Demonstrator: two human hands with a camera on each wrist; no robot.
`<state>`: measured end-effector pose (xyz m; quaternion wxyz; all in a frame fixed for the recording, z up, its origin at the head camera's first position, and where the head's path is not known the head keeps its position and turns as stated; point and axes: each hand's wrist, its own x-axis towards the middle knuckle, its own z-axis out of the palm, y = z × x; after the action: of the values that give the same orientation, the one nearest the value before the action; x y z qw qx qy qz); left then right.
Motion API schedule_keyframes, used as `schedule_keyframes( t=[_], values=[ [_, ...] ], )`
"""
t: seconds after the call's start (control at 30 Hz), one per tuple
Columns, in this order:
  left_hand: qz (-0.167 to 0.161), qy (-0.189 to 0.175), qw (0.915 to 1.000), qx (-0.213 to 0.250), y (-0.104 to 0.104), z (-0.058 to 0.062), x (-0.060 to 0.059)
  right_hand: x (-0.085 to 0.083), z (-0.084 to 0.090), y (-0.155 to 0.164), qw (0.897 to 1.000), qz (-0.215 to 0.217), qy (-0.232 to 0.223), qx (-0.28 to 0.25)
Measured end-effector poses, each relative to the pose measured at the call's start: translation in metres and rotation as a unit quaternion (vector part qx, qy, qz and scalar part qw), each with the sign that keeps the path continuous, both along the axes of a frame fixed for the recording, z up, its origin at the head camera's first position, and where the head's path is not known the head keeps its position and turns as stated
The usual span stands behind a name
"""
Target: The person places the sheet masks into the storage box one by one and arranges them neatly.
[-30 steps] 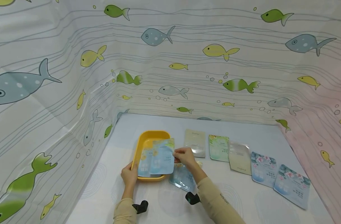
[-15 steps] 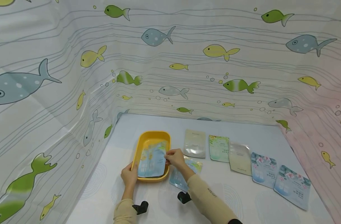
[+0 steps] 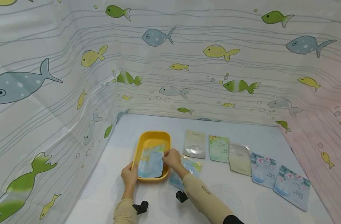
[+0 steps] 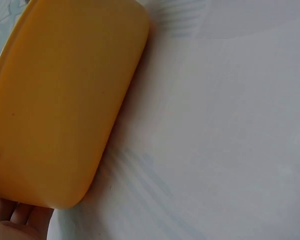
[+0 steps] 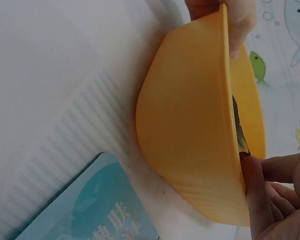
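A yellow tray (image 3: 153,135) stands on the white table. My left hand (image 3: 130,175) grips its near left corner; that hand's fingers (image 4: 12,214) show under the tray's outer wall (image 4: 65,100) in the left wrist view. A light blue sachet (image 3: 150,161) lies slanted inside the tray. My right hand (image 3: 171,156) pinches the sachet's right edge at the tray's right rim, and its curled fingers (image 5: 277,197) sit against the tray's rim (image 5: 225,100). A second blue sachet (image 3: 192,167) lies flat on the table just right of the tray, also the blue sachet (image 5: 97,207) in the right wrist view.
Right of the tray a row of sachets lies on the table: beige (image 3: 194,143), green (image 3: 219,148), pale silver (image 3: 239,157) and two blue floral ones (image 3: 263,169) (image 3: 292,185). Fish-print curtain walls (image 3: 170,62) close off the left, back and right.
My right hand has lowered the blue sachet from above the tray down into it, moving left. The second blue sachet is now uncovered. My left hand has stayed on the tray.
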<state>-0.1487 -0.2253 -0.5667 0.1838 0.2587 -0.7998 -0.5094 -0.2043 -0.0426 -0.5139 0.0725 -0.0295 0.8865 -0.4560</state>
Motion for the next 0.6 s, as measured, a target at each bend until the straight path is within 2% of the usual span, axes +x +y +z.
schedule_keyframes(
  t=[0.33, 0.6],
  values=[
    [-0.001, -0.005, 1.0000, 0.007, -0.001, 0.000, -0.001, 0.006, 0.002, -0.007, 0.994, 0.033, 0.055, 0.088],
    [-0.001, -0.004, 0.9999, 0.010, -0.001, 0.001, 0.001, 0.009, -0.004, -0.016, 0.980, 0.045, 0.082, 0.178]
  ],
)
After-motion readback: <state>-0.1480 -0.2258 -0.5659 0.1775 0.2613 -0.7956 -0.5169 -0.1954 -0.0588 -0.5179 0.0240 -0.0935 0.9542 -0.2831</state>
